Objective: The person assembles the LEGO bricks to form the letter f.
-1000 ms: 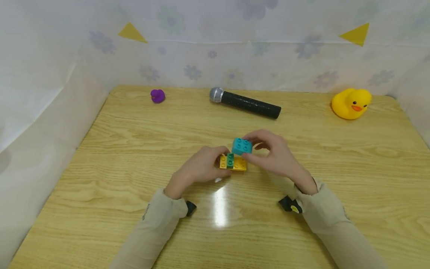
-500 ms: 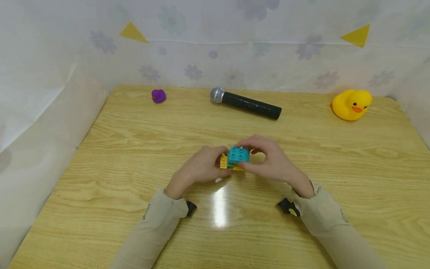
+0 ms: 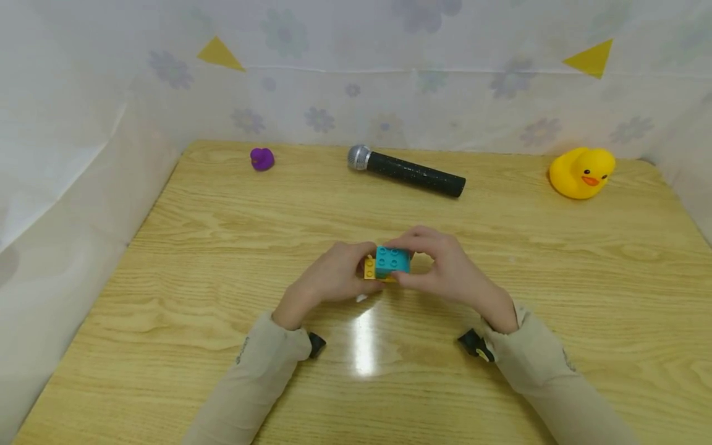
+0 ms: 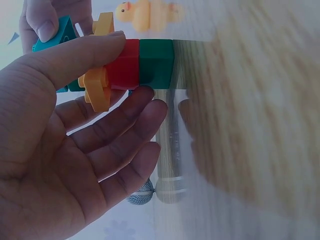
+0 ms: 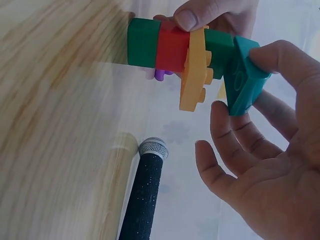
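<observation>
Mid-table stands a stack of toy building bricks: a green brick (image 5: 142, 42) at the bottom, a red brick (image 5: 172, 47), a flat yellow plate (image 5: 192, 75) and a small green brick (image 5: 220, 52) above it. My left hand (image 3: 339, 272) grips the stack around the red brick, thumb on one side and fingers on the other. Thumb and fingers of my right hand (image 3: 445, 266) pinch a teal brick (image 3: 392, 262) at the top. Its wedge-like side shows in the right wrist view, tilted against the small green brick. From above, it covers most of the plate.
On the wooden table (image 3: 222, 204), a small purple duck (image 3: 262, 159) sits at the back left. A black microphone (image 3: 414, 174) with a silver head lies behind the hands, and a yellow rubber duck (image 3: 581, 173) sits at the back right. Flower-patterned cloth (image 3: 345, 105) rises behind.
My right hand has brought the teal brick down and to the left, from beside the small green brick to over it. My left hand has kept its grip in place.
</observation>
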A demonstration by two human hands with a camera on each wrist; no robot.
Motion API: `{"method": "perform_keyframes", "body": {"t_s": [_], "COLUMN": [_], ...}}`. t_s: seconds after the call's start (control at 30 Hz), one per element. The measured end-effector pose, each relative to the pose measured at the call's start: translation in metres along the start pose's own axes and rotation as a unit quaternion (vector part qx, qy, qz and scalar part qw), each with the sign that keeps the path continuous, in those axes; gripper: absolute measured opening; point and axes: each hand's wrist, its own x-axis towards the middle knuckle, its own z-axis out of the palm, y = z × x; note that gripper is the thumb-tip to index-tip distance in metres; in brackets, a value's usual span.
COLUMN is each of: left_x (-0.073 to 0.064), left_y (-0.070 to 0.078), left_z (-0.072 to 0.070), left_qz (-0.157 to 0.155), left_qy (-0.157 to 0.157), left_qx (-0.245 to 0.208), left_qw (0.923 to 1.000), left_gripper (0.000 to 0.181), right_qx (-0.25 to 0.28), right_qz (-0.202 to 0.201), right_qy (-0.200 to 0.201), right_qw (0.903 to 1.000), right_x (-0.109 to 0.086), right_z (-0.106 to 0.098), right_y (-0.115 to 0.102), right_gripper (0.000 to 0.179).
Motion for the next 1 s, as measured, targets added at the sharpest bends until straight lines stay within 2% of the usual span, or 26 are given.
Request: {"method": "perform_keyframes", "body": {"t_s": [0.5, 0.73, 1.0], "left_x": [0.0007, -0.0003, 0.0009], "left_y": [-0.0013, -0.0016, 0.0001], "left_z": [0.0008, -0.0004, -0.0002], "left_qz": [0.009, 0.008, -0.004], "left_qy": [-0.01, -0.01, -0.006], "left_qx": [-0.007, -0.004, 0.007], "left_qw": [0.9999, 0.9999, 0.9999], "left_gripper": [0.036, 0.044, 0.032], "right_qx": [-0.013, -0.023, -0.009], "right_qz": [-0.024, -0.044, -0.009], "right_qy": [-0.001, -0.002, 0.002], "right_qw": [0.9996, 0.9988, 0.9999], "right_x": [-0.0001, 0.0028, -0.0006], "right_z": [0.0001, 0.0032, 0.0009], "right_y": [-0.0032, -0.0057, 0.0], "right_gripper": [0.035, 0.036, 0.035]}}
